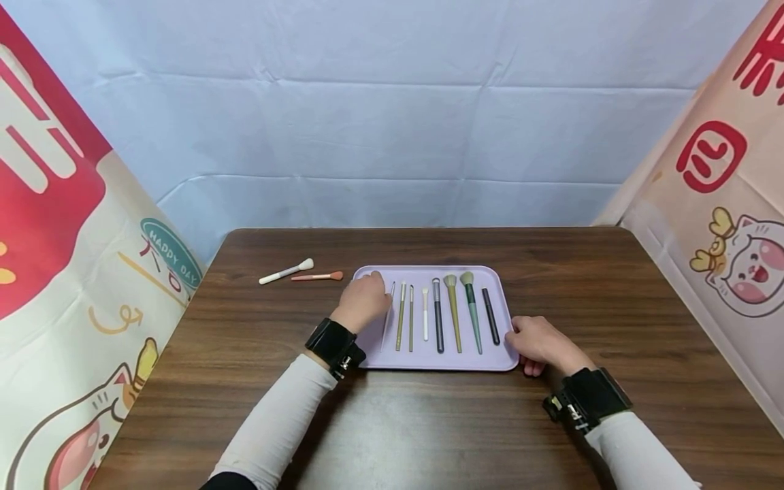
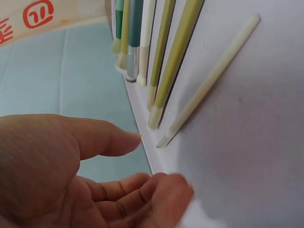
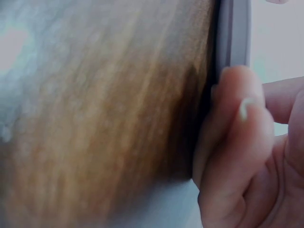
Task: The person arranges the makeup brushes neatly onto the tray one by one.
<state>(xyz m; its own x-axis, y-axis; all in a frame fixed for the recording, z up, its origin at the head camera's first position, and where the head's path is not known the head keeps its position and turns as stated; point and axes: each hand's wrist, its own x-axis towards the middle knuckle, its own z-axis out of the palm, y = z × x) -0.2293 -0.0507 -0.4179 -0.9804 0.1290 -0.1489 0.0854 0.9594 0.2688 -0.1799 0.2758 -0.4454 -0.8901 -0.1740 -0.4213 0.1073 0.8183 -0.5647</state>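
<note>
A lilac tray (image 1: 429,362) lies on the table with several makeup brushes in a row, handles toward the person. Over its left part is my left hand (image 1: 363,299), its thumb and fingers apart with nothing between them. Closest to that hand is a thin white brush (image 2: 213,78), leftmost in the row; two slim olive brushes (image 2: 178,61) lie beside it. My right hand (image 1: 542,344) grips the tray's right rim near the front corner, fingers (image 3: 237,137) curled at the outer edge. A green brush (image 1: 471,309) and a short black one (image 1: 491,316) lie nearest that side.
Left of the tray, a white brush (image 1: 286,271) and an orange-brown brush (image 1: 317,276) rest on the wooden table (image 1: 257,381). A pale blue cloth (image 1: 380,136) hangs behind the table, and printed cloths (image 1: 704,272) flank both sides.
</note>
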